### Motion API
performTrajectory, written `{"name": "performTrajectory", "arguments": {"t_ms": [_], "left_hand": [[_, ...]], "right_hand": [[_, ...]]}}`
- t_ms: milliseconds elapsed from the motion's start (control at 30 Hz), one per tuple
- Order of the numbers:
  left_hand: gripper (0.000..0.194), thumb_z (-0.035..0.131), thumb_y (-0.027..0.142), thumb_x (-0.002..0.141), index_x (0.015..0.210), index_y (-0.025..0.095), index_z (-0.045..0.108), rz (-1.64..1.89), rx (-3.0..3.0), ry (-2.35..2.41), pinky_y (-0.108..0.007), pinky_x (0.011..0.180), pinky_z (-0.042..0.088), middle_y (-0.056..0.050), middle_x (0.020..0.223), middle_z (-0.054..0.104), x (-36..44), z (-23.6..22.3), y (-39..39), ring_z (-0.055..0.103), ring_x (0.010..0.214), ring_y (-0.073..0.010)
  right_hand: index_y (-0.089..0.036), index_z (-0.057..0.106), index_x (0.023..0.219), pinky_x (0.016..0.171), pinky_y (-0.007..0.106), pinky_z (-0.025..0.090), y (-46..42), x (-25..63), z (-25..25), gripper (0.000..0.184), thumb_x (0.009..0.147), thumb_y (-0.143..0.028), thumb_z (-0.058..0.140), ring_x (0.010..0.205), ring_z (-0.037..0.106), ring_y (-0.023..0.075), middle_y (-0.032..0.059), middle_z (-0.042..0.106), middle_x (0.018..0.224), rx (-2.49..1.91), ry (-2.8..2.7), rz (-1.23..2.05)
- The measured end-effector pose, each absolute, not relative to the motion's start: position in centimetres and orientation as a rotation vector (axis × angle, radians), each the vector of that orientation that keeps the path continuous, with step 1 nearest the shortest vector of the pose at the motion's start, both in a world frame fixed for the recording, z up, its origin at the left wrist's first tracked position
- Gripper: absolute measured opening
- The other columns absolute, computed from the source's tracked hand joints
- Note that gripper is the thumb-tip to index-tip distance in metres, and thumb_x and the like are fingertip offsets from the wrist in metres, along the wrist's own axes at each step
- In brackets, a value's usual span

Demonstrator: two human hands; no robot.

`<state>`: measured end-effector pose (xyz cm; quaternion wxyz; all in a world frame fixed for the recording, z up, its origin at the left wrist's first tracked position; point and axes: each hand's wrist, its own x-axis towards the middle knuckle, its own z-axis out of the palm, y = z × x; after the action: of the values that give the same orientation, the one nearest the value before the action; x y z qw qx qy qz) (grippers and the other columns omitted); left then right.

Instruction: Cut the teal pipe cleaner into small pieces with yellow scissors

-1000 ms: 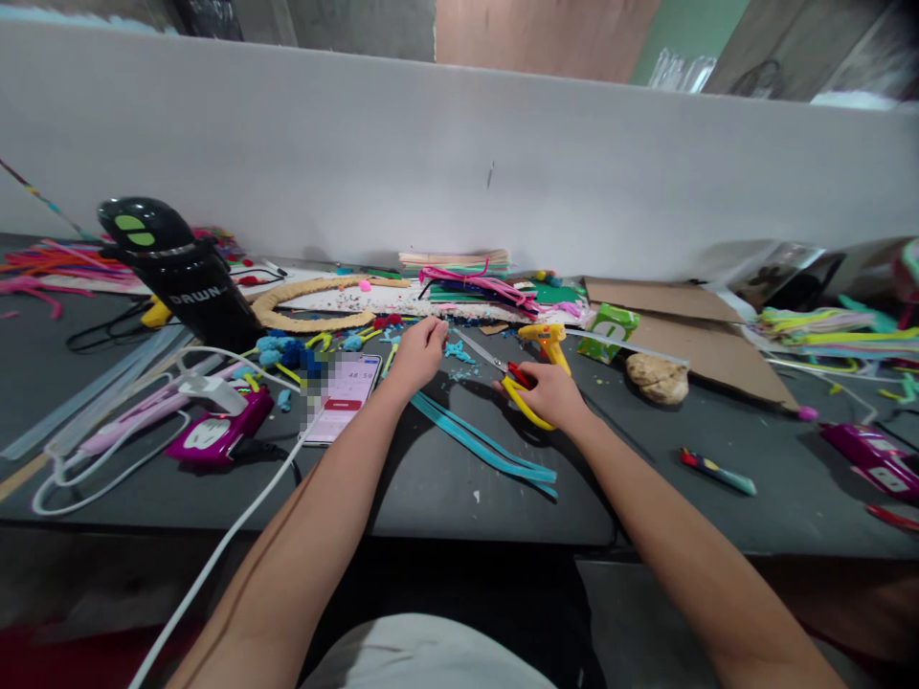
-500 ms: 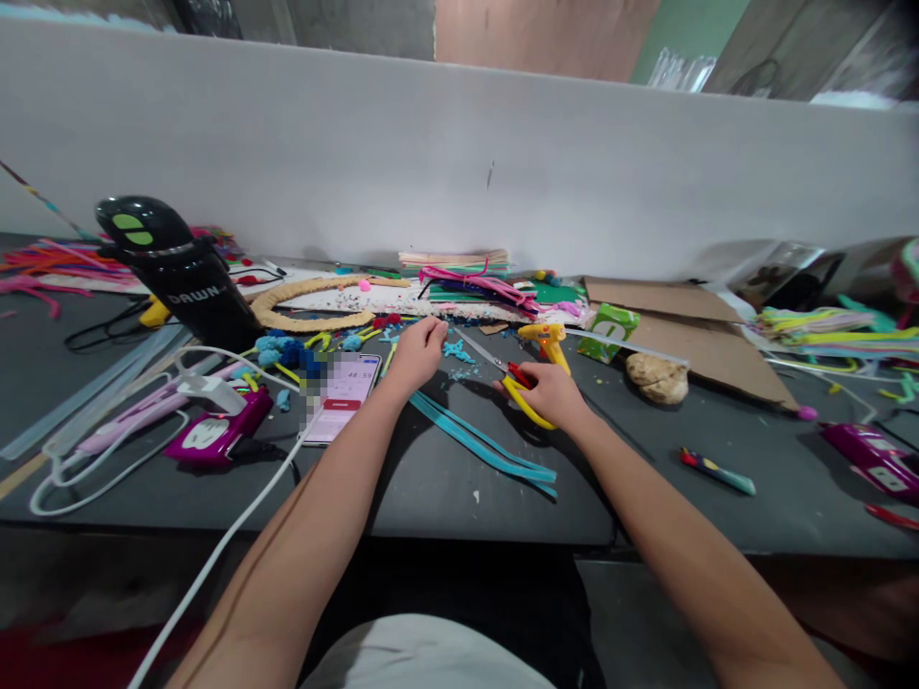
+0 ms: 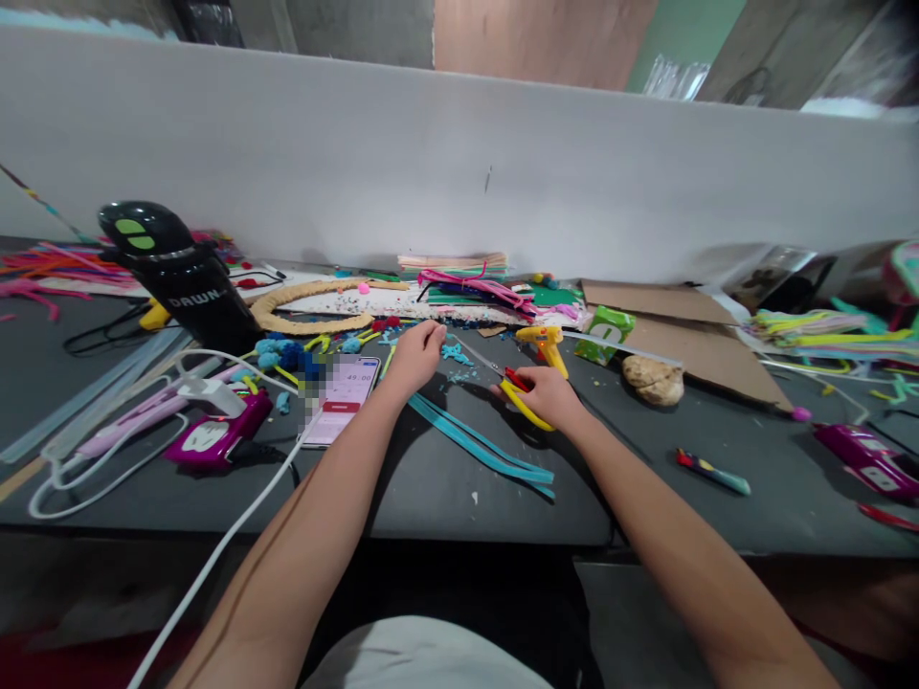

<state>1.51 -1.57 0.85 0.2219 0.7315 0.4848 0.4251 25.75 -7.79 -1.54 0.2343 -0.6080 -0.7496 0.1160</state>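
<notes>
My right hand (image 3: 549, 394) grips a pair of scissors (image 3: 526, 406) by the yellow and red handles. Their blades point up and left, towards the fingertips of my left hand (image 3: 419, 352). That hand is closed in a pinch; whatever lies between its fingers is too small to make out. Just under the blades is a little heap of short blue cut pieces (image 3: 455, 354), with fine blue bits scattered round it. Long blue pipe cleaners (image 3: 481, 442) lie on the table between my forearms, their far ends close to my left wrist.
A yellow glue gun (image 3: 544, 346) lies beyond my right hand, near a green packet (image 3: 604, 335) and a stone-like lump (image 3: 652, 379). Left of my arm are a phone (image 3: 343, 402), a purple power socket (image 3: 219, 431) with a white cable, and a black bottle (image 3: 197, 297).
Both hands stay almost in place, the left still pinched and the right still on the scissors. The blades look closer together now. The view has shifted very slightly.
</notes>
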Motion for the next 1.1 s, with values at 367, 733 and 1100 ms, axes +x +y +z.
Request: {"name": "performTrajectory", "arguments": {"t_ms": [367, 733, 1100], "left_hand": [[0.038, 0.042, 0.042, 0.091, 0.062, 0.018, 0.043, 1.222, 1.927, 1.325, -0.027, 0.055, 0.026, 0.002, 0.057, 0.043, 1.58, 0.77, -1.55, 0.038, 0.057, -0.0115], [0.042, 0.041, 0.043, 0.090, 0.057, 0.018, 0.039, 1.206, 1.848, 1.325, -0.027, 0.053, 0.023, 0.003, 0.053, 0.037, 1.58, 0.28, -1.11, 0.034, 0.052, -0.0099], [0.042, 0.042, 0.044, 0.091, 0.058, 0.018, 0.042, 1.215, 1.850, 1.296, -0.027, 0.054, 0.024, 0.002, 0.054, 0.041, 1.70, 0.51, -1.27, 0.036, 0.053, -0.0103]], "right_hand": [[-0.019, 0.046, 0.057, 0.050, 0.024, 0.024, -7.65, 25.91, -2.01, 0.047, 0.072, -0.060, 0.063, 0.054, 0.035, 0.0099, -0.0035, 0.041, 0.054, -1.589, -1.989, 0.381], [-0.019, 0.047, 0.056, 0.049, 0.024, 0.024, -7.45, 26.05, -2.40, 0.048, 0.071, -0.060, 0.063, 0.054, 0.035, 0.0097, -0.0031, 0.042, 0.054, -1.588, -1.973, 0.380], [-0.018, 0.050, 0.058, 0.050, 0.025, 0.024, -7.39, 26.08, -2.29, 0.046, 0.073, -0.060, 0.062, 0.055, 0.037, 0.0106, -0.0021, 0.044, 0.056, -1.581, -2.030, 0.389]]}}
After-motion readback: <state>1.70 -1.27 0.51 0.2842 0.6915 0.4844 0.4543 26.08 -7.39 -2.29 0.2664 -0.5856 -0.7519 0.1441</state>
